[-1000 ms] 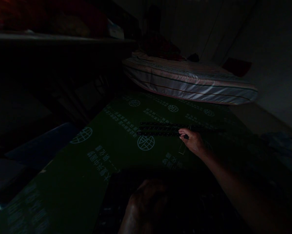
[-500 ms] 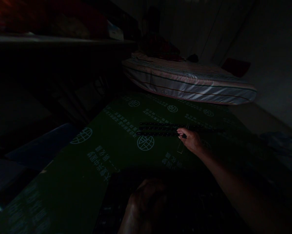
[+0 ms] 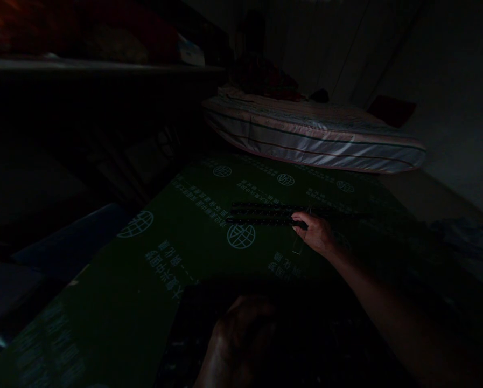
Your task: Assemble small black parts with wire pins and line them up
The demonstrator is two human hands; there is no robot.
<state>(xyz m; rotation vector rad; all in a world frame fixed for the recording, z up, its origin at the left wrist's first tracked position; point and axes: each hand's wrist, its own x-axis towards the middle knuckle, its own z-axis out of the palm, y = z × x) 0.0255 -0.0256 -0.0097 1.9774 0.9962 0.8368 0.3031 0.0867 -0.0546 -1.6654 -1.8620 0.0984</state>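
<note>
The scene is very dark. My right hand (image 3: 313, 229) is closed in a pinch over several slim dark strips with white dots (image 3: 261, 212), which lie side by side across the green board. Between its fingers runs a narrow, pale, wire-like frame (image 3: 296, 251); its ends stick out above and below the hand. What it is made of I cannot make out. Nearer to me, my left hand (image 3: 241, 328) rests low over a large black object (image 3: 180, 334). Its back is bent and its fingers are lost in shadow, so whether they hold anything is hidden.
The green board (image 3: 209, 253), printed with white globes and characters, spans the middle. Beyond it lies a striped mattress (image 3: 314, 132). A shelf (image 3: 104, 66) with cloth-like items runs along the upper left. A blue surface (image 3: 71, 242) sits lower left, and crumpled material (image 3: 463, 237) at right.
Almost nothing differs. A small black end seen by my right thumb before no longer shows, and the picture is slightly darker. Both hands stay in place.
</note>
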